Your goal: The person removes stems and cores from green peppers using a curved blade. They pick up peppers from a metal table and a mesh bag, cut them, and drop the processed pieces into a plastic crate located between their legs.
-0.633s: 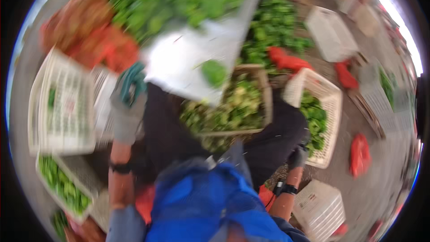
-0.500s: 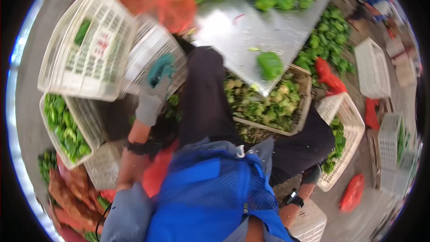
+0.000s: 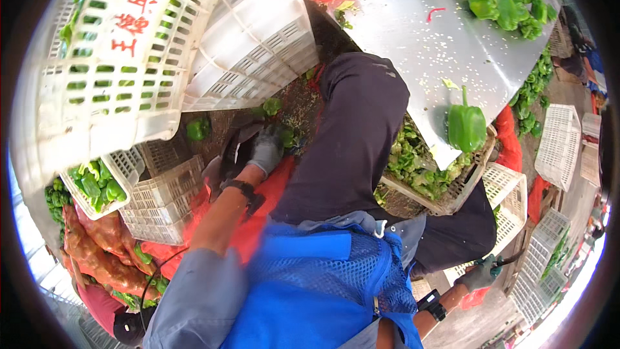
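While right hand (image 3: 479, 275) seems clamped on a curved tool (image 3: 513, 256), left hand (image 3: 266, 148), closure unreadable to me, is nearer green bell pepper (image 3: 272, 106), just ahead.

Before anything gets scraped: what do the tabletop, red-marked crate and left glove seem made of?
Tabletop: probably bare sheet metal, smooth, silvery, judging by its glare.
Red-marked crate: likely moulded plastic, white, slightly glossy, regularly slotted.
Left glove: perhaps fabric; matte grey, weave unclear.
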`<state>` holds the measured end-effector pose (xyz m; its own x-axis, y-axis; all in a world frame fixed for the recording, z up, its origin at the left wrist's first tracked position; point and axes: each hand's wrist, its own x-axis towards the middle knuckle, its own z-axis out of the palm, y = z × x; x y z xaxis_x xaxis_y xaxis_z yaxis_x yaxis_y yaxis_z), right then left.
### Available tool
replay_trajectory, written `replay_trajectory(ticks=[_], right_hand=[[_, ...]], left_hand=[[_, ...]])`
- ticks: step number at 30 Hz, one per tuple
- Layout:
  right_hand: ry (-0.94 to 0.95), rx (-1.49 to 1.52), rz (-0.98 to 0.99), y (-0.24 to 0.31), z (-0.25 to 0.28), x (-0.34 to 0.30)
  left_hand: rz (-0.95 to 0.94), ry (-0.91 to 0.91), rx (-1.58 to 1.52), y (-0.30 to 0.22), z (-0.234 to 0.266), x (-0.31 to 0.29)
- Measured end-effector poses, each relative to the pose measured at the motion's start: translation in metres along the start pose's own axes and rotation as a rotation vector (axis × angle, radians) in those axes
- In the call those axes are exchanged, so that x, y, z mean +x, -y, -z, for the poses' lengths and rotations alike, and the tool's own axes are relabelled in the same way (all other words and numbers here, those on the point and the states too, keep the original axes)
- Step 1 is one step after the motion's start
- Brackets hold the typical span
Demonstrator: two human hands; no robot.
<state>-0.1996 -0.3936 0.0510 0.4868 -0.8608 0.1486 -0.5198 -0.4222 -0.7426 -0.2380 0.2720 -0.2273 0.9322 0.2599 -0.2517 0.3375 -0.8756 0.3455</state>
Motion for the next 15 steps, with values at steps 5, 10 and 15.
replay_trajectory(ticks=[5,10,15], right_hand=[[0.069,0.031,0.176,0.057,-0.037,-0.003],[0.173,-0.114,0.355,0.084,-0.064,0.007],[0.256,-0.160,0.345,0.084,-0.108,0.006]], left_hand=[[-0.262,0.152,0.327,0.002,-0.025,0.019],[0.238,0.248,-0.083,0.012,0.013,0.024],[0.287,-0.086,-0.209,0.078,-0.005,-0.016]])
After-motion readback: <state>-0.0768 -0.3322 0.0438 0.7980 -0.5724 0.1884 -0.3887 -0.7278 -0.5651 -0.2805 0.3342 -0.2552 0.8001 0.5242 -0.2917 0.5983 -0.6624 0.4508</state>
